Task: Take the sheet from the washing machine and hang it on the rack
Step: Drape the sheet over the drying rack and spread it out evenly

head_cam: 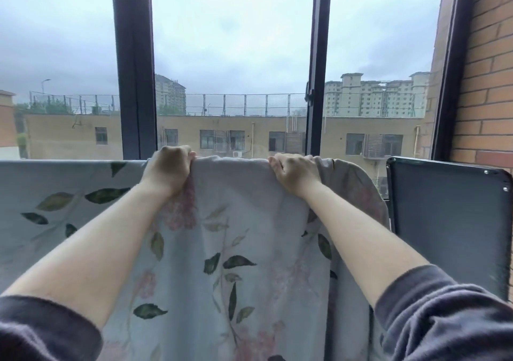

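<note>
Dark grey sleeves (444,313), pushed up the forearms, filled the bottom corners, and both bare arms reached forward. At their ends the left hand (166,169) and right hand (295,173) each clenched the top edge of the sheet (244,222), fingers curled over the fold. Pale blue-grey with green leaves and faded pink blossoms, the sheet hung straight down below the two grips and stretched taut between them. More of it spread flat to the left of the left grip. Whatever carried it was hidden under the fabric. Just right of the right grip stood a dark panel (449,222). Beyond the grips rose a dark window frame (136,69), with tan buildings (69,136) outside, and a brick wall (488,83) at far right.
</note>
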Tool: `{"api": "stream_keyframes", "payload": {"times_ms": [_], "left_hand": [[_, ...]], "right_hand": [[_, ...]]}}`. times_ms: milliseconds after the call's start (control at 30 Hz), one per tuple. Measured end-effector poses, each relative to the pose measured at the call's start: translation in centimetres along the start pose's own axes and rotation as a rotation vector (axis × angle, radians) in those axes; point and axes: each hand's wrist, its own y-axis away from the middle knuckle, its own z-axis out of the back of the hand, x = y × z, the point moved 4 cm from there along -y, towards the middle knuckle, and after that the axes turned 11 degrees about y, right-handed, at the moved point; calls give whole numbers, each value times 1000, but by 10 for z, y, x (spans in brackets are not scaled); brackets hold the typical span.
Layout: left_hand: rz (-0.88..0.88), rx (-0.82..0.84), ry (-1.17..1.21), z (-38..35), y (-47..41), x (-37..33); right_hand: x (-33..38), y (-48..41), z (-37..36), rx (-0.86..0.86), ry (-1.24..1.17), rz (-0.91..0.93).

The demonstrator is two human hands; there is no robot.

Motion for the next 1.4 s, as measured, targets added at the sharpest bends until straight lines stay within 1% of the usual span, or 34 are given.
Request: {"api": "stream_keyframes", "payload": {"times_ms": [100,200,333,433,500,567,667,733,800,900,933,1000,1067,1100,1167,1267,1400], "left_hand": [[55,-79,-100,31,10,50],[58,-105,-154,49,22,75],[18,-99,-211,42,29,75],[25,-37,-218,35,36,71],[24,-9,-246,34,37,68],[27,16,-254,31,35,64],[51,33,-254,26,32,59],[77,34,-250,24,32,61],[93,45,-255,24,33,65],[67,40,-271,22,38,63],[55,27,-272,19,44,64],[8,-42,-237,13,60,58],[7,-80,-192,5,87,54],[25,-56,-179,-2,106,56],[68,47,-189,-19,149,68],[129,195,-188,-41,235,107],[332,371,-145,-39,343,169]], "right_hand": [[-2,0,1,-33,57,-21],[2,0,-1,-84,71,-17],[5,-4,-5,-123,62,-46],[2,-4,-8,-103,66,-61],[8,-4,-6,-69,72,-41],[24,-6,-4,-65,55,18],[61,-6,-6,-133,48,91],[76,-6,-12,-201,43,84],[82,-5,-19,-229,24,84],[85,4,-31,-248,-41,106],[88,13,-35,-279,-64,118],[98,37,-43,-316,-109,127],[115,70,-60,-272,-134,171],[124,89,-72,-221,-130,205],[144,128,-101,-92,-135,274],[172,196,-149,148,-117,363],[230,268,-184,424,-121,496]]}}
